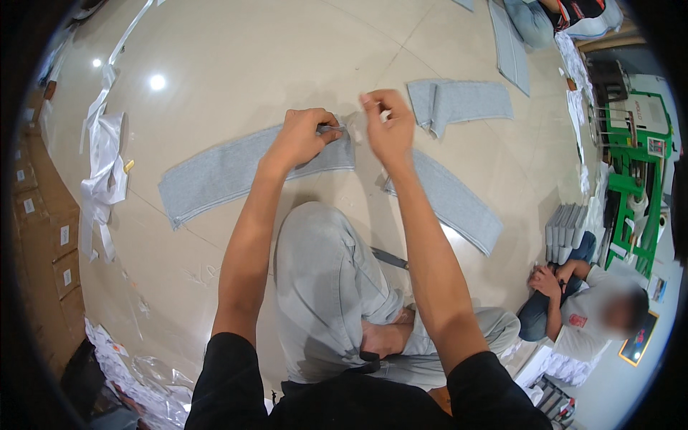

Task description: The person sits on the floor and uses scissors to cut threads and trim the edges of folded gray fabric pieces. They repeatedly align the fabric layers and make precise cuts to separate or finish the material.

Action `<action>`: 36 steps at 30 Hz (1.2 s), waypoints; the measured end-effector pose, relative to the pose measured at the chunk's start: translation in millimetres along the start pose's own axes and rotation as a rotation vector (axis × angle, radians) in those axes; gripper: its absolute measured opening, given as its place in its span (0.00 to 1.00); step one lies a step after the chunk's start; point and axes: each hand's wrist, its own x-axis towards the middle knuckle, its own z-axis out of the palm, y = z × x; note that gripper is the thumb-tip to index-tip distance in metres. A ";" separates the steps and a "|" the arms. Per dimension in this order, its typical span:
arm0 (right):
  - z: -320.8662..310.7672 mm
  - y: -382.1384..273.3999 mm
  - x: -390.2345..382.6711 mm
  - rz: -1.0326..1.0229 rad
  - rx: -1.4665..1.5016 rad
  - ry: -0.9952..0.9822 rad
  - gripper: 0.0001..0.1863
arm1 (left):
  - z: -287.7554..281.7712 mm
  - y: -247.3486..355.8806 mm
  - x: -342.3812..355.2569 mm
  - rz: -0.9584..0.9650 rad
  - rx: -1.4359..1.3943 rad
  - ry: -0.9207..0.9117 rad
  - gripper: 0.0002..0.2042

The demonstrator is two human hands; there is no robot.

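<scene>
1. Head view, room: glossy tiled floor (236, 57) is spreading out below, w/ cardboard boxes (43, 236) lining the L side & a green-framed machine (638, 193) standing far R.
2. Same view, hands: L hand (302, 140) is pinching the R end of a grey fabric panel (215, 168), thumb & fingers closing on its upper edge; panel's lying flat in front of the knees. R hand (392, 132) is hovering just beside, fingers curling, blurred; can't tell if it's gripping anything.
3. Progress: this panel's prob. mid-work. Grey strip (455, 204) & folded grey piece (476, 100) are lying R; done or waiting, can't tell.
</scene>
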 end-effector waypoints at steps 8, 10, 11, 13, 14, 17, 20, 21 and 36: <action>-25.7 1.8 21.1 0.106 -0.085 -0.110 0.14 | 3.5 -0.1 -3.9 0.005 -0.048 0.045 0.09; -18.8 14.5 8.0 0.018 -0.097 -0.189 0.14 | 5.0 -0.6 -3.1 0.037 -0.030 0.050 0.09; -13.0 14.3 -1.0 0.006 -0.080 -0.233 0.14 | 4.2 -1.7 -3.7 0.050 -0.018 0.055 0.09; -7.5 17.9 -11.6 0.051 -0.083 -0.373 0.15 | 5.0 -2.9 -3.7 0.065 -0.035 0.065 0.09; -5.4 21.8 -13.5 0.071 -0.073 -0.372 0.14 | 5.0 -3.1 -3.3 0.073 -0.044 0.070 0.09; 4.5 26.5 -17.5 0.062 -0.079 -0.342 0.11 | -1.8 -1.6 -6.7 0.029 0.034 0.027 0.10; -0.8 26.9 -17.0 0.093 0.011 -0.182 0.11 | 1.7 -5.7 -4.1 0.146 0.060 0.085 0.09; -5.0 28.5 -14.1 0.221 0.143 -0.087 0.11 | 0.6 -2.2 -1.3 0.159 0.147 0.049 0.08; -59.6 -88.3 -21.8 0.023 0.031 -0.417 0.10 | -107.2 10.9 -63.7 -0.088 0.205 -0.284 0.23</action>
